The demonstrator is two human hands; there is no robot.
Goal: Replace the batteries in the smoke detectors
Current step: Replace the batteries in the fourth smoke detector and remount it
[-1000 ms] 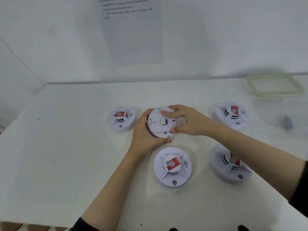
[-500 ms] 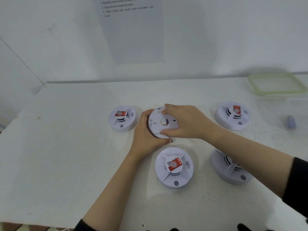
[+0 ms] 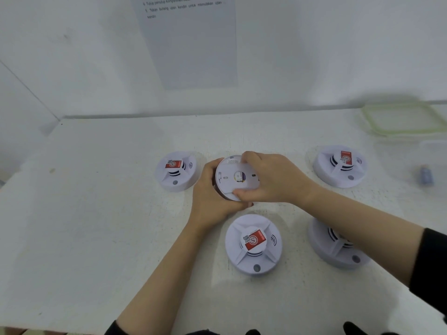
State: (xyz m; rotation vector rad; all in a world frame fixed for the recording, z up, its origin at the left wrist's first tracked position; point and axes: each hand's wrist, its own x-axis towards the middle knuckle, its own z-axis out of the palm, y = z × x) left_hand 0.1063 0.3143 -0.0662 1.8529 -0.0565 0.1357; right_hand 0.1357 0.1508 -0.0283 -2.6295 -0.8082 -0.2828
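A white round smoke detector (image 3: 231,178) is held tilted at the table's centre, its flat back plate facing me. My left hand (image 3: 212,199) cups its left and lower rim from behind. My right hand (image 3: 271,180) grips the back plate, fingers over the top edge and thumb on the lower edge. Several other white detectors with red stickers sit face up: one to the left (image 3: 175,171), one in front (image 3: 253,244), one at the far right (image 3: 339,165), and one partly hidden under my right forearm (image 3: 333,247).
A white table (image 3: 96,226) stands against a white wall with a printed instruction sheet (image 3: 191,42). At the back right lies a clear lid with a green rim (image 3: 404,118). A small bluish battery-like object (image 3: 425,174) lies blurred near the right edge.
My right hand has shifted over the held detector's back plate, with fingers now on its top edge and thumb at the bottom. The detector appears slightly turned. My left hand stays in place.
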